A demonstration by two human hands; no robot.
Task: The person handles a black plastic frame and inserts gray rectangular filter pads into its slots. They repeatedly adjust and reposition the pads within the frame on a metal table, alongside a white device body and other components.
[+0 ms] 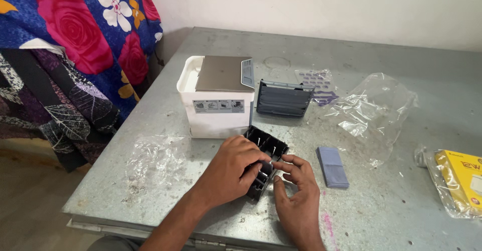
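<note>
At the near edge of a grey metal table (211,45), a left hand (228,170) grips a black slotted frame (265,156) while the right hand (296,191) pinches its edge with fingertips. A blue pad (332,166) lies at three o'clock; a white box-shaped unit (213,96) stands at eleven, a grey louvred grille (283,98) at twelve.

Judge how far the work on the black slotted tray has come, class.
Done: white box and grey louvred panel stand unwrapped, clear bags emptied. In hand: left hand and right hand grip the black slotted tray. Left: blue-grey pad lies untouched.
</note>
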